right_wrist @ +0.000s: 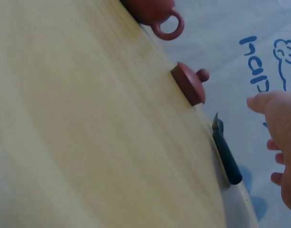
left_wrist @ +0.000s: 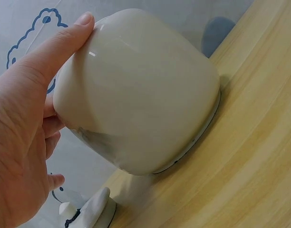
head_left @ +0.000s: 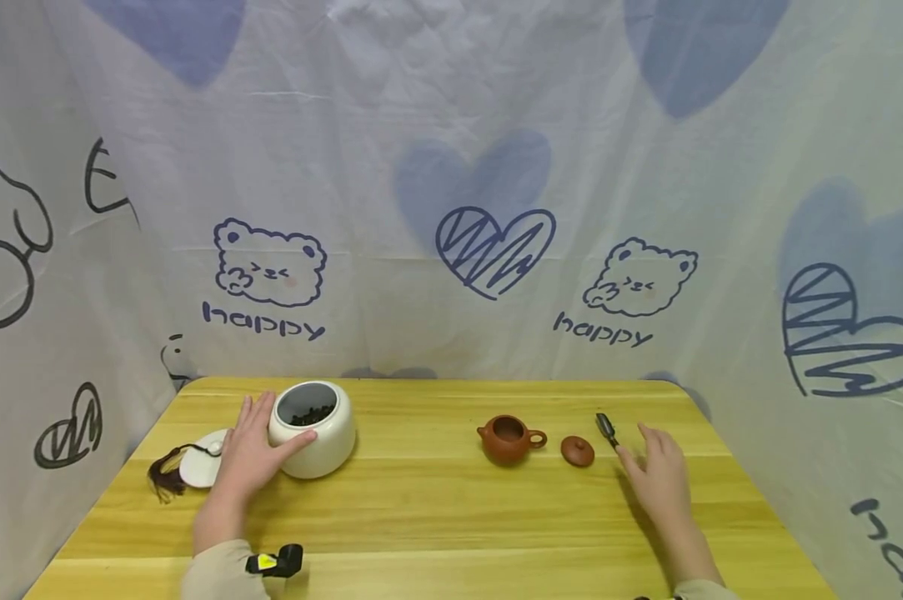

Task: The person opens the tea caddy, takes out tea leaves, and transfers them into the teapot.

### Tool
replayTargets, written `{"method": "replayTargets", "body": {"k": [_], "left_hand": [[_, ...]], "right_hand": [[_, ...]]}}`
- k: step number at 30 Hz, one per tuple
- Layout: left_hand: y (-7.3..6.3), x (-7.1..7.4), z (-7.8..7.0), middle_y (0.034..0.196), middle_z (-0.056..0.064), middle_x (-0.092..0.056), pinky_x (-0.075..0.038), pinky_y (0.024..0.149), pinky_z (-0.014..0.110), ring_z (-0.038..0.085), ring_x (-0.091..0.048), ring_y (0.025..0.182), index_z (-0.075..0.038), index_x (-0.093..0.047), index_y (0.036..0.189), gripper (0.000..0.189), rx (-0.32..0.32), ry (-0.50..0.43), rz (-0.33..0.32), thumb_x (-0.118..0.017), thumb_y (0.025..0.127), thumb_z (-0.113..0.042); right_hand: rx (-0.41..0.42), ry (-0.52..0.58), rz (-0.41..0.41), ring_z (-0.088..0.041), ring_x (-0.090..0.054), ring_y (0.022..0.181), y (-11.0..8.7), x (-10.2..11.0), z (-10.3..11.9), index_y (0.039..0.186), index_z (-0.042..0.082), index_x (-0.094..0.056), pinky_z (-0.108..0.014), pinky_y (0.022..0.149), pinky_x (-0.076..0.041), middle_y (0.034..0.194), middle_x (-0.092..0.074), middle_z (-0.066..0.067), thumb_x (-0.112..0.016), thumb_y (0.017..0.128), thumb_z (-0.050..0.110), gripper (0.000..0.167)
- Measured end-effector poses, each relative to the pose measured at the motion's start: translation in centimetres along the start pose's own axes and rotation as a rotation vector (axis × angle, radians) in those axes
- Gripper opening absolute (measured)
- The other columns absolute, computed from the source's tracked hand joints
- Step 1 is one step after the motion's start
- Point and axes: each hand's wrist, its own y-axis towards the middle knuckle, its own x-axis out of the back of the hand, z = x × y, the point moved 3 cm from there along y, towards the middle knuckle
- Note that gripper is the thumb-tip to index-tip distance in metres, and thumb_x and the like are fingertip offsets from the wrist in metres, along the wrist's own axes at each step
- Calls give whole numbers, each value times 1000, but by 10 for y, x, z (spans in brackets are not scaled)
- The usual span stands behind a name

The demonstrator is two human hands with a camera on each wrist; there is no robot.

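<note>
"From the left?"
"White lid [head_left: 198, 465] on the counter [head_left: 421, 517], then the left hand [head_left: 253, 452], fingers grasping the white jar [head_left: 323, 448]."
"Further right?"
"Teapot [head_left: 507, 446], red lid [head_left: 577, 452], scoop [head_left: 607, 427]; just beside the scoop, the right hand [head_left: 661, 481], fingers released."

Table [head_left: 436, 517] with jar [head_left: 327, 452], white lid [head_left: 199, 465], teapot [head_left: 505, 445], red lid [head_left: 577, 452], scoop [head_left: 606, 427]

The left sleeve [head_left: 222, 577] is plain pale beige. A black, blocky wrist unit [head_left: 289, 560] with a yellow marking [head_left: 268, 562] adjoins it. The right sleeve [head_left: 706, 591], partly visible, is likewise pale beige.
</note>
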Motion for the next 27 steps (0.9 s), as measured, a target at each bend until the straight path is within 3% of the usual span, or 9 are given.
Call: {"method": "replayTargets", "body": {"k": [5, 9, 15, 22, 27], "left_hand": [[-1, 0, -2, 162, 23, -7, -1, 114, 74, 44, 4, 150, -2, -8, 156, 113, 7, -5, 11, -62, 82, -67], [-2, 1, -3, 163, 23, -6, 0, 114, 73, 44, 5, 150, -1, -7, 156, 113, 14, -6, 22, -62, 82, -67], [-2, 0, -2, 162, 24, -6, -1, 114, 73, 44, 5, 150, 0, -7, 156, 114, 13, -8, 18, -62, 82, -68], [-3, 1, -4, 163, 23, -6, -2, 115, 72, 44, 3, 150, -1, -7, 156, 113, 25, -4, 30, -62, 82, -67], [-5, 1, -6, 163, 23, -5, -2, 115, 72, 45, 4, 150, -1, -6, 156, 113, 33, -3, 40, -62, 82, -66]], "right_hand": [[-171, -55, 137, -54, -32, 129, -5, -2, -9, 141, -8, -40, -65, 110, -28, 136, -40, -35, -63, 93, 29, 65], [-240, -78, 185, -53, -30, 127, -9, -3, -15, 141, -7, -40, -65, 107, -29, 136, -39, -35, -64, 91, 33, 68], [-266, -94, 171, -49, -38, 115, -13, -5, -21, 129, -6, -55, -60, 94, -35, 125, -48, -34, -68, 88, 33, 58], [-256, -67, 135, -43, -47, 96, -13, -7, -28, 99, -4, -71, -49, 77, -37, 100, -62, -27, -74, 83, 25, 33], [-275, -27, 112, -41, -56, 88, -11, -7, -31, 87, -3, -73, -48, 76, -41, 84, -70, -20, -76, 81, 21, 25]]}}
